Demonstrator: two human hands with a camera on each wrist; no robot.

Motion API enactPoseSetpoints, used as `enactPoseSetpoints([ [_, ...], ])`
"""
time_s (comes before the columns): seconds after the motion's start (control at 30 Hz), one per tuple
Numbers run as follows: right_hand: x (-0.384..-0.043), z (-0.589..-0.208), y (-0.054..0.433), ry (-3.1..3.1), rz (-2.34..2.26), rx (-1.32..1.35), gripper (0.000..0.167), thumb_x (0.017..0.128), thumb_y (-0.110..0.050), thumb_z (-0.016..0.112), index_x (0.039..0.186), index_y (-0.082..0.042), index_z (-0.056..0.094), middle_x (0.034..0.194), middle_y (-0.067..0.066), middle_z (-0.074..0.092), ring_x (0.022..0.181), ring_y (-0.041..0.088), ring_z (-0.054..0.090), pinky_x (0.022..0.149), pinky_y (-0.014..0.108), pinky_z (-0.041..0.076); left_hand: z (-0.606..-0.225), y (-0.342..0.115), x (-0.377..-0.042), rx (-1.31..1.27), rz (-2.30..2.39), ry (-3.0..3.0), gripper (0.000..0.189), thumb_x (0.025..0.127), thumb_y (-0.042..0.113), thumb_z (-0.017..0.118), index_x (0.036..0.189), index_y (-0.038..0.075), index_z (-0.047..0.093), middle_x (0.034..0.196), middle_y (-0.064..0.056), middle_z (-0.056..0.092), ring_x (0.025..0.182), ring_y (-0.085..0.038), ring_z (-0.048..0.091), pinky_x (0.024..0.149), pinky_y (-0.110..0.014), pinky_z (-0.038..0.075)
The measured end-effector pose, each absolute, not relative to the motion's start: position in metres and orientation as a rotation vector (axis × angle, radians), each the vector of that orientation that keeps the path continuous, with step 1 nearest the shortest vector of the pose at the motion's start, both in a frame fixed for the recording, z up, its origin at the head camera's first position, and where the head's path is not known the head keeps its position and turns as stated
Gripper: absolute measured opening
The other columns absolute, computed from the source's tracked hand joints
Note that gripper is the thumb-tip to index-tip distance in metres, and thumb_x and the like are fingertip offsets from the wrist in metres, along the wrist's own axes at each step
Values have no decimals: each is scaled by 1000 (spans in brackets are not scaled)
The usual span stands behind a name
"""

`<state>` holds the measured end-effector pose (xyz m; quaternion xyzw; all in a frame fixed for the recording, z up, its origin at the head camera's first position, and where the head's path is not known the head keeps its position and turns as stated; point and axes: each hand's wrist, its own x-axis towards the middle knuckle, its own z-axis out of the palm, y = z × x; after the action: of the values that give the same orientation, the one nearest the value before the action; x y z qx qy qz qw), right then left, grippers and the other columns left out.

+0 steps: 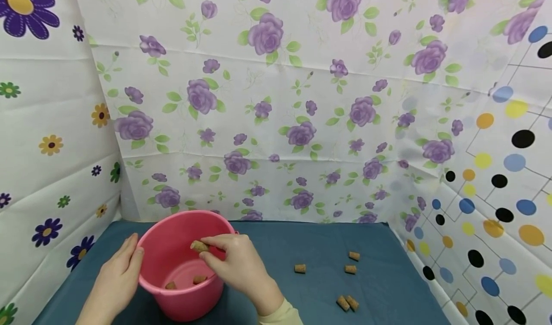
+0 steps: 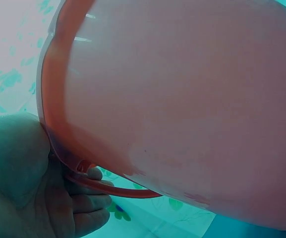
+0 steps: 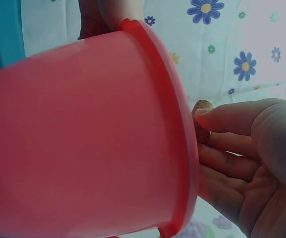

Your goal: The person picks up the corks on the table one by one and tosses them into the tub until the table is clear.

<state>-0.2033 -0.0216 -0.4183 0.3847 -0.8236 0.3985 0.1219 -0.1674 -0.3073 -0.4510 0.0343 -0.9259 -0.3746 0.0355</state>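
A pink bucket (image 1: 185, 298) stands on the dark blue cloth, its mouth leaning toward me. Against the left side of its rim rests my left hand (image 1: 113, 274), fingers fairly straight; the left wrist view shows that hand (image 2: 43, 183) beside the rim and the thin handle (image 2: 118, 191). Over the bucket's mouth, my right hand (image 1: 241, 262) pinches a cork (image 1: 199, 246) between thumb and fingers. In the right wrist view the cork (image 3: 202, 121) shows just past the rim. Inside the bucket lie two more corks, one on the left (image 1: 170, 285) and another (image 1: 200, 279), partly hidden by the front rim.
Several corks lie on the cloth (image 1: 267, 248) to the right: a single one (image 1: 299, 269), two farther right, one behind the other (image 1: 350, 269), and a touching pair (image 1: 342, 303) nearer me. Flower-patterned sheets (image 1: 276, 123) hang behind and left, a dotted one (image 1: 496, 210) right.
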Motion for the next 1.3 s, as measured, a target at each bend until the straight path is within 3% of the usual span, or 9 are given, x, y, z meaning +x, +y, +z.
enactPoseSetpoints([
  [0.17,-204,-419,-27,-2436,1152,1129,29,102,-23,77,129,-10,79,119,-6,79,108,-1,71,78,6,53,-450,-308,-167,115,-1158,-2853,75,118,45,19,162,-17,13,165,-44,12,152,-63,15,116,-79,22],
  [0.43,-203,-426,-34,-2480,1141,1113,29,102,-23,77,129,-12,80,121,-9,78,109,-5,69,85,8,54,-450,-308,-167,105,-1158,-2855,75,118,44,19,162,-17,14,165,-44,12,152,-64,15,116,-79,23],
  [1.3,-206,-428,-50,-2511,962,1096,28,101,-23,78,128,-15,81,119,-10,78,108,-5,69,87,7,52,-451,-308,-167,95,-1150,-2847,75,118,44,20,161,-17,15,165,-44,14,152,-64,16,115,-79,24],
])
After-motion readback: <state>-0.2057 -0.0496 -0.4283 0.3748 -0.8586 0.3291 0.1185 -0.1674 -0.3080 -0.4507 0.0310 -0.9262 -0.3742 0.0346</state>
